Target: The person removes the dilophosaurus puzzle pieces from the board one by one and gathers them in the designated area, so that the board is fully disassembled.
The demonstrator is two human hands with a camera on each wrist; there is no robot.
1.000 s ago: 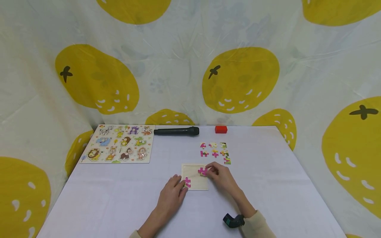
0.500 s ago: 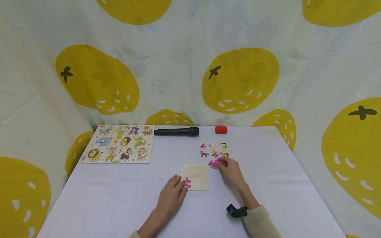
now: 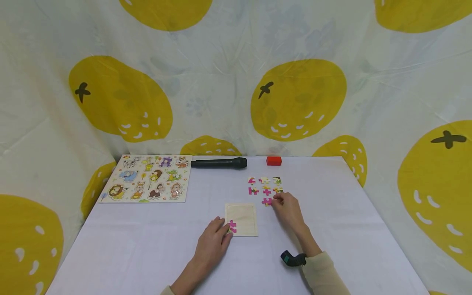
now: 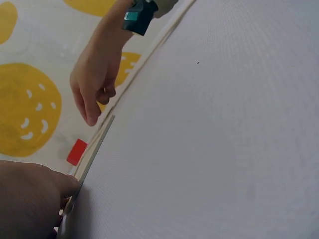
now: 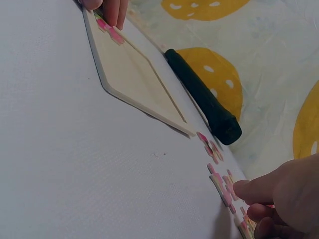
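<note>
My left hand (image 3: 212, 243) grips the near left corner of a shallow wooden puzzle tray (image 3: 245, 215); its thumb lies at the front edge. One pink jigsaw piece (image 3: 233, 226) sits in that corner, partly under the fingers. To the tray's right, my right hand (image 3: 289, 211) pinches the right edge of another pink jigsaw piece (image 3: 266, 201), low over the cloth below the loose pieces (image 3: 264, 180). In the right wrist view the thumb (image 5: 244, 189) is right at the pieces. The hand hides part of the right-hand column.
An animal puzzle board (image 3: 145, 178) lies at the back left, beside a black microphone (image 3: 219, 163). A red block (image 3: 274, 161) stands near the table's back edge. A patterned curtain (image 3: 214, 82) hangs behind the white tablecloth (image 3: 147, 241).
My right hand has carried the pink jigsaw piece from over the tray's upper right to the right, below the loose pieces. The left hand and tray have stayed put.
</note>
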